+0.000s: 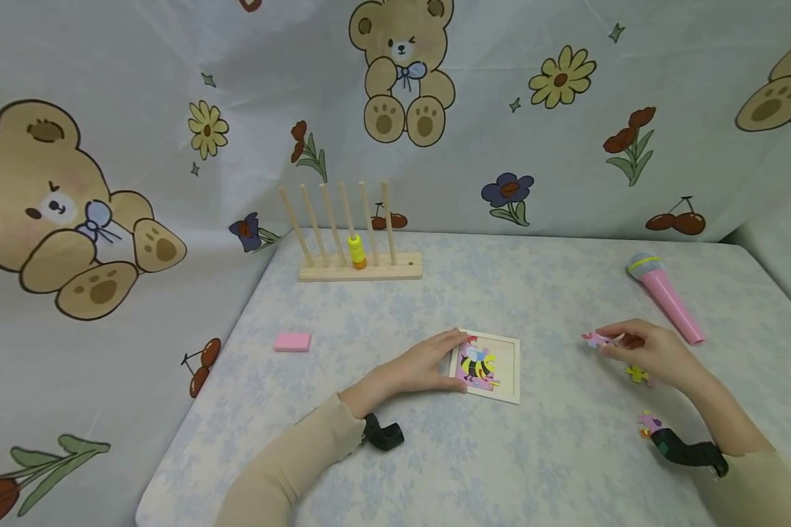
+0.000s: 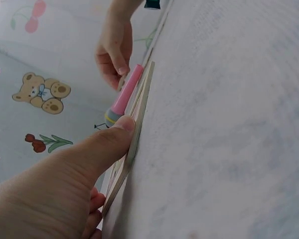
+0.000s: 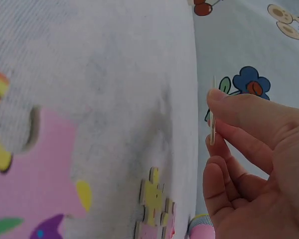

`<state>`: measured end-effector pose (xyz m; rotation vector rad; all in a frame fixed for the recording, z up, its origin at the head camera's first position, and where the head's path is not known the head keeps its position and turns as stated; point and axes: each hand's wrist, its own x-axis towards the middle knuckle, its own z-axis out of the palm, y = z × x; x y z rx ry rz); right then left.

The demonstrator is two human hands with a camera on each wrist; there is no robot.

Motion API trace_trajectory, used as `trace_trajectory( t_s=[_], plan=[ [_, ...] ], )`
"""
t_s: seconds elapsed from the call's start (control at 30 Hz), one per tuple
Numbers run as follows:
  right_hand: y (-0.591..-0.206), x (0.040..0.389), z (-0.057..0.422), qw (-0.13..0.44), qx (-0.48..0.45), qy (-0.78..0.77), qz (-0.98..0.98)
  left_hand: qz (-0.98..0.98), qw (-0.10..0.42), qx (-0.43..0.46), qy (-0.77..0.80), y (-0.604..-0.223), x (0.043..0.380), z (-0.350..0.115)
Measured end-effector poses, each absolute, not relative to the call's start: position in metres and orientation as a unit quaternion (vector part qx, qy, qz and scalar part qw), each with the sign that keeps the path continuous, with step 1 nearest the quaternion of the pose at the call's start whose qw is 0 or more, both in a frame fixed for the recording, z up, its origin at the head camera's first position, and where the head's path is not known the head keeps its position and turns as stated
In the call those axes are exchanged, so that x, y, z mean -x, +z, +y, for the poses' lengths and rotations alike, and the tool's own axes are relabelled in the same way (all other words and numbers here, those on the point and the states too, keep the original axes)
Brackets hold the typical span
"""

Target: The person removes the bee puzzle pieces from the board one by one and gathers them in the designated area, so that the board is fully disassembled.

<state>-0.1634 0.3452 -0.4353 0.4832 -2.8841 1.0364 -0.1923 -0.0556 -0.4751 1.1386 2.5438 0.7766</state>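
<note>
A square wooden puzzle tray (image 1: 512,372) lies on the table with joined bee-picture pieces (image 1: 477,366) in its left part. My left hand (image 1: 425,364) grips the tray by its left side, thumb at the near edge and fingers at the far edge. To the right, my right hand (image 1: 652,353) pinches a pink puzzle piece (image 1: 595,339) between thumb and fingers, above the table. The right wrist view shows that piece (image 3: 213,134) edge-on. Below the right hand lie a yellow-and-pink puzzle piece (image 1: 636,374) and another pink one (image 1: 649,423), partly behind the wrist camera.
A pink toy microphone (image 1: 671,300) lies beyond the right hand. At the back left stands a wooden peg rack (image 1: 362,272) with yellow and orange beads (image 1: 357,252) on one peg. A pink block (image 1: 293,342) sits on the left. Bear-printed cloth hangs behind the table.
</note>
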Motion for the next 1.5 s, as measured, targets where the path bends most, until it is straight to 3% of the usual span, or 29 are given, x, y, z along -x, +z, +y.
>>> trace_trajectory(
  t_s=[0.43,0.73,1.03,1.27,1.5],
  plan=[
    [-0.463,0.167,0.351,0.050,-0.197,0.288,-0.936,0.875,0.131,-0.382,0.267,-0.478,0.192,-0.058],
    [-0.453,0.165,0.346,0.049,-0.182,0.321,-0.928,0.875,0.130,-0.382,0.268,-0.478,0.191,-0.058],
    [-0.406,0.153,0.266,0.049,-0.209,0.385,-0.898,0.873,0.126,-0.388,0.267,-0.480,0.194,-0.056],
    [-0.432,0.143,0.211,0.020,-0.257,0.392,-0.883,0.872,0.120,-0.392,0.269,-0.479,0.194,-0.055],
    [-0.453,0.148,0.194,0.029,-0.259,0.386,-0.885,0.866,0.118,-0.401,0.275,-0.479,0.195,-0.056]
  ],
)
